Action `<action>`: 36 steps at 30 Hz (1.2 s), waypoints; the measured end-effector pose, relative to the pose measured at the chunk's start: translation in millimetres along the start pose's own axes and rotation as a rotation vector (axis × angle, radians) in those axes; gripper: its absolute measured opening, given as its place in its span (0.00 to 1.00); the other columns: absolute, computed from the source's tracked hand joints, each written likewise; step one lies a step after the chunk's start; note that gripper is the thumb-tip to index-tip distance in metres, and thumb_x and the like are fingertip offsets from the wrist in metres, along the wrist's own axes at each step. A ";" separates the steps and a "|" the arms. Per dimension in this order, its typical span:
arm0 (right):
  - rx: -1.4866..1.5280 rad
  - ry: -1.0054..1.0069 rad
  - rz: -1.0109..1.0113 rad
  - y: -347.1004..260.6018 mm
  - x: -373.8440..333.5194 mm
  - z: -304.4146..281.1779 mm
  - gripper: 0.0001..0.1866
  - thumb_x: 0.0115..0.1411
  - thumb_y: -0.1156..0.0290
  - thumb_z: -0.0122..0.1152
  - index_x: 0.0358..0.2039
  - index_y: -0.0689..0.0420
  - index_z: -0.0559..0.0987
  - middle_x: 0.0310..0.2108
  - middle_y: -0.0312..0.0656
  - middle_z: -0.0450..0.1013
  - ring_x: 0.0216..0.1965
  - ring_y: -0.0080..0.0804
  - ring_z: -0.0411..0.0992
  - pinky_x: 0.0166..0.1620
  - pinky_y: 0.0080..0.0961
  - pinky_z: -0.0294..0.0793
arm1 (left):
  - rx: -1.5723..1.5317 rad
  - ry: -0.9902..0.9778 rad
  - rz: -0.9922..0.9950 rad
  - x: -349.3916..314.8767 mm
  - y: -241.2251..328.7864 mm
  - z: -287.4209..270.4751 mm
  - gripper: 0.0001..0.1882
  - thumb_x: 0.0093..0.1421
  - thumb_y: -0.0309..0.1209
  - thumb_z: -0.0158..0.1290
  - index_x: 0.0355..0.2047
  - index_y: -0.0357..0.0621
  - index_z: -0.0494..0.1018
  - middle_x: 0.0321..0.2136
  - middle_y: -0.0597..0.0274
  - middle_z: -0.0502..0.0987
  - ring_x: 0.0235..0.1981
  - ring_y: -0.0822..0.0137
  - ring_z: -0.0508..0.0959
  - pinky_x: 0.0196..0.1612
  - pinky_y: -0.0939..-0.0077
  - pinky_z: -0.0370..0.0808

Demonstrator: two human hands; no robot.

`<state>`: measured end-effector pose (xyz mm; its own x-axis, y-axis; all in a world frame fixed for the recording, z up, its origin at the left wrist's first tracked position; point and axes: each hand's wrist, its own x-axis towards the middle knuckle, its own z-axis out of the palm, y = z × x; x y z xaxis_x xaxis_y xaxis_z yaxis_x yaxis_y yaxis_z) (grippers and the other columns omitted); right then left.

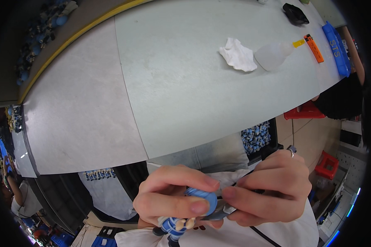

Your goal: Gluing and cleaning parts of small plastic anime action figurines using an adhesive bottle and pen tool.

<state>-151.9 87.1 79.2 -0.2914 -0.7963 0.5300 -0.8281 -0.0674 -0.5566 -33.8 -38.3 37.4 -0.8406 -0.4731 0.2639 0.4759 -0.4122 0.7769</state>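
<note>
Close to my body, below the table's near edge, my left hand is closed around a small toy figurine. Its rounded blue top sits between the thumb and fingers, and its blue-and-white body with dark feet hangs below. Right beside it, my right hand has its fingers pinched together, with a ring on one finger. They grip a thin grey, metallic-looking piece that reaches to the figurine's blue top. Most of that piece is hidden by the fingers, so its kind does not show.
On the pale table lie a crumpled white tissue, a squeeze bottle with a yellow tip, an orange cutter-like tool and a blue tray. Bins of blue figurines stand below. Another person sits at far right.
</note>
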 end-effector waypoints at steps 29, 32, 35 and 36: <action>-0.015 0.249 0.183 9.1 -2.4 -6.5 0.09 0.45 0.71 0.59 0.27 0.63 0.78 0.17 0.40 0.70 0.14 0.26 0.66 0.16 0.16 0.64 | 0.055 0.163 0.097 -4.4 -13.0 -0.6 0.21 0.38 0.25 0.65 0.33 0.42 0.69 0.34 0.46 0.72 0.35 0.62 0.76 0.34 0.78 0.74; -0.059 0.251 0.234 8.8 -4.0 -10.0 0.09 0.47 0.71 0.58 0.27 0.63 0.78 0.18 0.41 0.70 0.15 0.26 0.66 0.17 0.16 0.64 | 0.091 0.162 0.082 -3.0 -11.7 -0.2 0.23 0.38 0.26 0.65 0.34 0.42 0.67 0.34 0.46 0.71 0.34 0.62 0.76 0.33 0.79 0.73; -0.087 0.255 0.248 7.2 -6.2 -13.7 0.09 0.47 0.71 0.58 0.28 0.63 0.78 0.19 0.41 0.71 0.15 0.27 0.67 0.17 0.17 0.64 | 0.047 0.164 0.079 -1.9 -11.7 0.8 0.23 0.39 0.25 0.65 0.34 0.42 0.65 0.34 0.45 0.72 0.32 0.64 0.76 0.32 0.80 0.73; -0.108 0.256 0.248 7.0 -6.7 -13.4 0.09 0.47 0.71 0.58 0.28 0.63 0.78 0.19 0.41 0.71 0.15 0.27 0.67 0.17 0.17 0.64 | 0.030 0.182 0.067 -3.1 -10.6 0.9 0.22 0.40 0.25 0.64 0.33 0.41 0.65 0.33 0.45 0.72 0.30 0.65 0.75 0.31 0.81 0.73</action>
<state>-162.1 100.0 80.3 -0.5887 -0.6036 0.5377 -0.7590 0.1839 -0.6245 -36.5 -31.8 28.9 -0.7455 -0.6325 0.2102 0.5190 -0.3532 0.7784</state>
